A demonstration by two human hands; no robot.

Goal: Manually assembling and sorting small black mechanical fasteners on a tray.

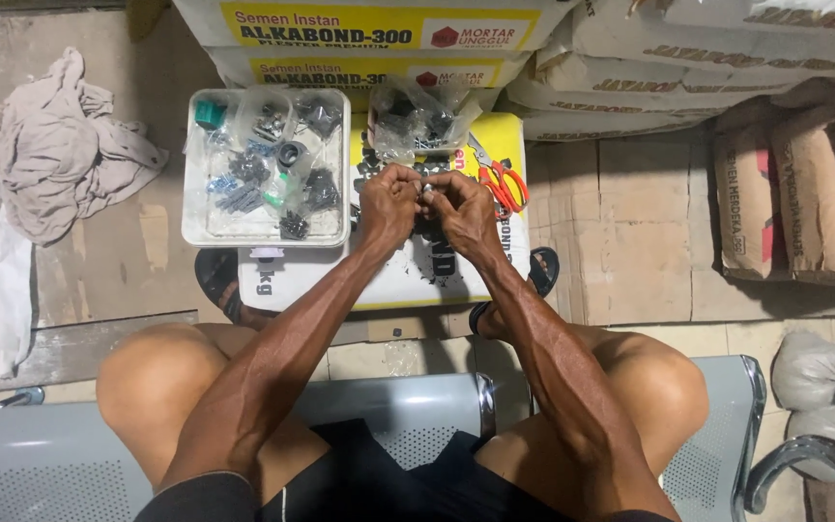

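Seated on a perforated grey metal bench, bare knees spread, forearms reaching forward over the gap. Farther out, stacked cement sacks along the far side, walling off any room beyond; more brown sacks at far right. Nearer than those, a yellow-and-white sack lying flat as a work surface between the sandalled feet, its near edge close to the bench. Crumpled grey cloth well apart at far left, bare floor on both sides of the flat sack. Clear plastic tray of small bagged hardware at left, overhanging the sack's left edge, just beside the left hand. Loose clear bag of dark parts at far centre, orange-handled scissors just right of the right hand. Both hands curled nearly shut, fingertips meeting, pinching a small pale part between them above the sack; too small to identify.
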